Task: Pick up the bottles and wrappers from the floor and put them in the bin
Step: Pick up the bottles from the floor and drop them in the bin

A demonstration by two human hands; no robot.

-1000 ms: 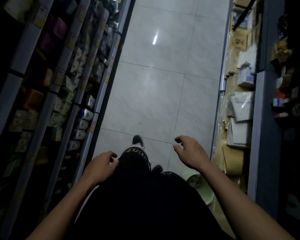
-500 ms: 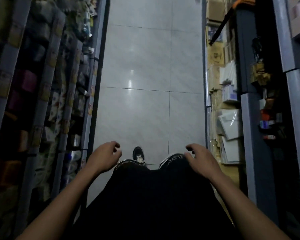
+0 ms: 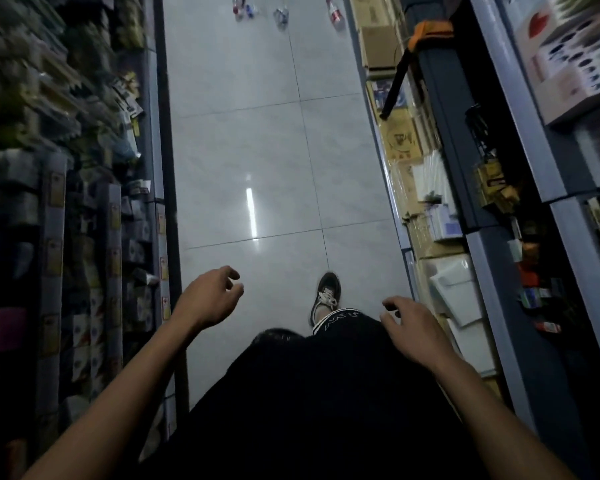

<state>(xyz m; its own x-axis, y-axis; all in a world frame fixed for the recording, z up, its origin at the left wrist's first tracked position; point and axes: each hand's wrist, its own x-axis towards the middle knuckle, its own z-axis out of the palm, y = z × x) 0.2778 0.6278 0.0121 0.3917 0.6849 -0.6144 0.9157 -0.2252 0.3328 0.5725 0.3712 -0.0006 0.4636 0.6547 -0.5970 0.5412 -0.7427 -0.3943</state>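
Far ahead on the tiled floor lie a red-labelled bottle [image 3: 335, 12], a crumpled clear bottle [image 3: 280, 15] and small bottles or wrappers [image 3: 243, 9] near the top edge of the view. My left hand [image 3: 208, 299] and my right hand [image 3: 409, 332] hang low in front of me, both holding nothing, with fingers loosely curled and apart. They are a long way from the litter. No bin is visible.
I stand in a narrow shop aisle. Stocked shelves [image 3: 84, 209] line the left side. Shelves with boxes and paper packs [image 3: 440, 209] line the right side. My shoe [image 3: 326, 296] is stepping forward on the pale floor tiles [image 3: 257, 140].
The view has tilted up and moved forward along the aisle, so the litter at the far end has come into sight. My hands stay empty and have spread slightly apart.
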